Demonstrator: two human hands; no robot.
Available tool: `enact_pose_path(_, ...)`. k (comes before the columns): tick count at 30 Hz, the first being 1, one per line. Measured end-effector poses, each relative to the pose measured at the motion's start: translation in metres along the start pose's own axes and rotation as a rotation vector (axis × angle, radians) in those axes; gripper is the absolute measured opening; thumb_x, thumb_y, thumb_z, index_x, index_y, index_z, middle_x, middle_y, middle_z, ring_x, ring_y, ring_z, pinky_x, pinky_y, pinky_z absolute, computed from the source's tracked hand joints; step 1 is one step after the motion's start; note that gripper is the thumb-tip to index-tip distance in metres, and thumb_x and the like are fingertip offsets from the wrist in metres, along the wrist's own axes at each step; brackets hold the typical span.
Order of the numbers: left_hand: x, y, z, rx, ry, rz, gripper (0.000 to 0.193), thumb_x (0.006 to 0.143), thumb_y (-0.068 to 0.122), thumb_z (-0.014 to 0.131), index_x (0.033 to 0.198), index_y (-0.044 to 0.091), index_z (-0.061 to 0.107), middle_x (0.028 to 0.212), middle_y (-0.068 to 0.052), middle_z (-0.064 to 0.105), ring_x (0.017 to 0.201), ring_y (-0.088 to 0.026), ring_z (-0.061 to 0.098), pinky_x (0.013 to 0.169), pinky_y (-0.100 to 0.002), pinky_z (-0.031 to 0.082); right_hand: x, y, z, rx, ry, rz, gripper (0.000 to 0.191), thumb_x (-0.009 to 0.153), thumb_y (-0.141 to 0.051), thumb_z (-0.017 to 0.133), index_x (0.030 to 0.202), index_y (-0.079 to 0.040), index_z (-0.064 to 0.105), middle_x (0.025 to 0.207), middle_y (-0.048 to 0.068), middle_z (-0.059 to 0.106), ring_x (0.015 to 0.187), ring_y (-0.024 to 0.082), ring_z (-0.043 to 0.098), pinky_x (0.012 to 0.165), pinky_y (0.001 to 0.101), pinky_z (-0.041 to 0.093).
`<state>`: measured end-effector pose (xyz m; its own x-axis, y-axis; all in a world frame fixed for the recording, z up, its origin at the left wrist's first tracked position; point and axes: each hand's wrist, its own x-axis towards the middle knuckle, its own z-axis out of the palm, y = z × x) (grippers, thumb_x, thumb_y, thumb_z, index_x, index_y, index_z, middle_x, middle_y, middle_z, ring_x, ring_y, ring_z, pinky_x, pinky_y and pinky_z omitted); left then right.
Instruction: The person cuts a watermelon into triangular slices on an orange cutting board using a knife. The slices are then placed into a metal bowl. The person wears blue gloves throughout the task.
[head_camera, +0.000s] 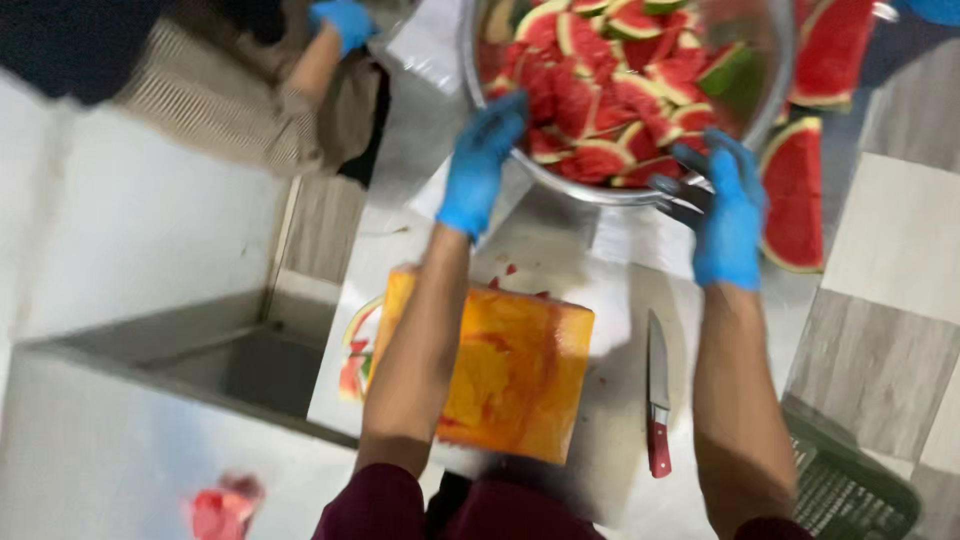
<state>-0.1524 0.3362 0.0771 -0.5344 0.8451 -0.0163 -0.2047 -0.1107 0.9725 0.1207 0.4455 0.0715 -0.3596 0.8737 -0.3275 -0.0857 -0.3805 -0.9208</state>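
Steel surface (620, 400) beside a tiled floor: blue-gloved fingers (690, 185) of the right hand (728, 215) curl shut on the near rim of a large round metal bowl (600, 190), which sits at the far end of the surface. Fingers (500, 120) of the left hand (480, 165), also gloved in blue, press together against the bowl's left rim, clasping it. Inside the bowl lies a heap of red watermelon wedges with green rind (610, 90), too many and too blurred to count. Two more large watermelon pieces (795, 195) lie just beside the bowl on the right. Between the forearms, nearer the person, rests one orange rectangular cutting board (515, 375), stained red. One knife with a red handle (657, 395) lies just right of the board, blade pointing away. Another person's blue-gloved hand (345, 22) shows at the upper left. A dark green plastic crate (850, 490) stands at the lower right.
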Motion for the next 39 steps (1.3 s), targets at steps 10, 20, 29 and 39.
enact_pose_path(10,-0.562,-0.081,-0.142,0.101,1.008,-0.53,0.027,0.093,0.011,0.064,0.118,0.008,0.074,0.095,-0.011,0.076,0.081,-0.022,0.072,0.076,-0.035,0.061,-0.295,0.222,-0.094,-1.96,0.026,-0.031,0.086,0.079,-0.052,0.086,0.134,0.005,0.051,0.118,0.037,0.053,0.106,0.05,0.057,0.09,0.0514,0.049)
enact_pose_path(20,-0.877,-0.083,-0.236,0.085,2.329,-0.264,0.112,0.066,0.02,0.095,0.152,-0.01,0.029,0.152,-0.026,0.041,0.142,-0.035,0.04,0.118,-0.041,0.033,-0.43,0.222,0.002,-1.875,0.249,-0.23,0.054,0.096,-0.039,0.072,0.122,-0.001,0.044,0.104,0.023,0.048,0.09,0.036,0.053,0.077,0.0441,0.05)
enact_pose_path(29,-0.878,-0.048,-0.332,0.467,2.347,-0.336,0.098,0.055,0.015,0.098,0.141,0.005,0.051,0.138,-0.019,0.055,0.13,-0.041,0.047,0.112,-0.051,0.039,-0.451,0.187,0.014,-0.922,-0.01,-0.393,0.03,0.111,-0.027,0.059,0.111,-0.006,0.038,0.091,0.01,0.044,0.076,0.023,0.049,0.065,0.0375,0.051)
enact_pose_path(39,-0.81,-0.051,-0.302,0.098,1.643,-0.003,0.081,0.061,-0.001,0.098,0.132,-0.003,0.059,0.125,-0.013,0.069,0.107,-0.024,0.07,0.098,-0.04,0.06,-0.472,0.198,-0.021,-1.043,-0.241,-0.264,0.016,0.103,-0.014,0.058,0.111,-0.002,0.05,0.072,0.009,0.065,0.056,0.015,0.06,0.052,0.0336,0.049)
